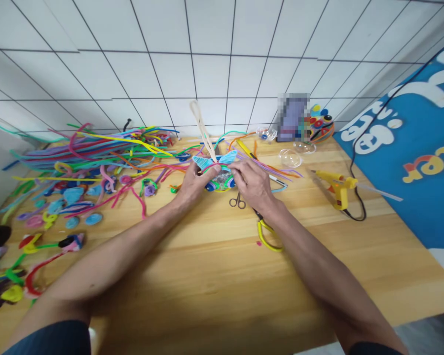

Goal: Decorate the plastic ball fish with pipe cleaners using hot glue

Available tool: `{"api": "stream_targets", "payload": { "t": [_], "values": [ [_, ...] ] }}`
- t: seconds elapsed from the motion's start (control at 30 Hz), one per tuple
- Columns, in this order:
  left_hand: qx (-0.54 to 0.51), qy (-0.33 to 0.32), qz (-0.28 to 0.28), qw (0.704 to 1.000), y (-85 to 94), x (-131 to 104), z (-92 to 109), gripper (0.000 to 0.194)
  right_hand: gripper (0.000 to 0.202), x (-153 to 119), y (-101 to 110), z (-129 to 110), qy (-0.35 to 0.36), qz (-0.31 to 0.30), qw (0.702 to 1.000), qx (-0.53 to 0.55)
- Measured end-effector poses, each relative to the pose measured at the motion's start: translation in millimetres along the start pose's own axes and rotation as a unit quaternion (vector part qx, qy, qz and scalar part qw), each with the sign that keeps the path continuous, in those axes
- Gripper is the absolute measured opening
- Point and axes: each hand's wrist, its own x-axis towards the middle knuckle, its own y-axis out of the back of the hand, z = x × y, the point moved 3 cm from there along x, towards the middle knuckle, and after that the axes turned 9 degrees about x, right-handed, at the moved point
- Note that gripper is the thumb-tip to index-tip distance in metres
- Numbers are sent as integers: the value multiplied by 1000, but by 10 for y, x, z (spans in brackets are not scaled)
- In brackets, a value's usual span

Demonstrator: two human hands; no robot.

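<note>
A small figure [222, 180] made of pipe cleaners and a clear round body, with light-blue ears and blue-and-green eye shapes, is held between both hands over the table. My left hand [200, 183] grips its left side, thumb on the top near a pink-red pipe cleaner. My right hand [252, 183] has its fingers pinched together at the upper right edge of the figure. A pale looped strip [203, 129] rises from the figure's top, tilted to the left.
Pipe cleaners [96, 150] and coiled pieces [73, 196] cover the left of the table [192, 276]. Small scissors [237, 201] and yellow-handled scissors [268, 235] lie near my right forearm. A yellow glue gun [338, 187] with a cord stands right. Clear balls [290, 158] and a blurred screen [293, 118] are behind.
</note>
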Motion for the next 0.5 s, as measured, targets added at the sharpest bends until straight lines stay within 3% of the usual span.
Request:
{"api": "stream_targets", "payload": {
  "t": [0.17,0.4,0.5],
  "values": [
    [-2,4,-2,1000,0,-18,24,52,14,21,60,25,18,29,999,20],
    [-3,-15,-14,1000,-30,-23,9,54,20,40,66,17,26,-53,997,-51],
    [2,-25,-13,1000,-31,-21,-7,55,22,38,54,28,18,-48,998,-43]
  ]
}}
